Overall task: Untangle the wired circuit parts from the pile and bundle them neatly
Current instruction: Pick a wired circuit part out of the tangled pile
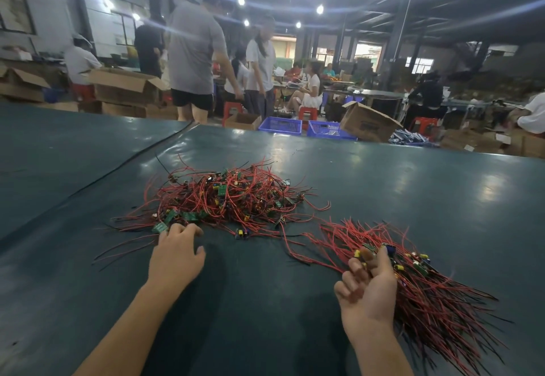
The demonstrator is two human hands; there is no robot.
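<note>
We're partway: a sorted bundle (436, 296) lies right on the surface (442, 193), our right grip (368, 284) curled round its middle. Plenty of parts sit tangled in the pile (230, 198); left grip (177, 253), fingers loose, touches its near edge.

Dark green table (413, 187) with tangled wire pile (236, 198) and aligned bundle (427, 296).
</note>
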